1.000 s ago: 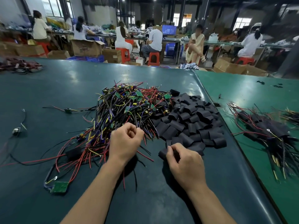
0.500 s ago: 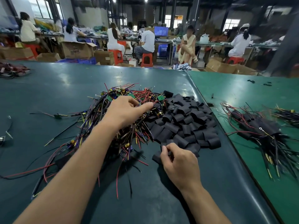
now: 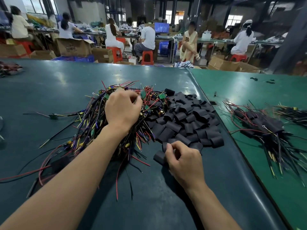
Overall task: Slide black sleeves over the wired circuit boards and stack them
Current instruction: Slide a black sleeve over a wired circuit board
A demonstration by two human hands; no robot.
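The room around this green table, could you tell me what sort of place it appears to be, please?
Most likely an electronics assembly workshop. A heap of wired circuit boards lies beside a pile of black sleeves on the table, and behind it workers sit on red stools among cardboard boxes.

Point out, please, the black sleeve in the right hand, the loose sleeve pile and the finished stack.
black sleeve (image 3: pixel 158 157), head view, its left end.
sleeve pile (image 3: pixel 187 120), head view, middle.
finished stack (image 3: pixel 264 125), head view, a sleeved board.
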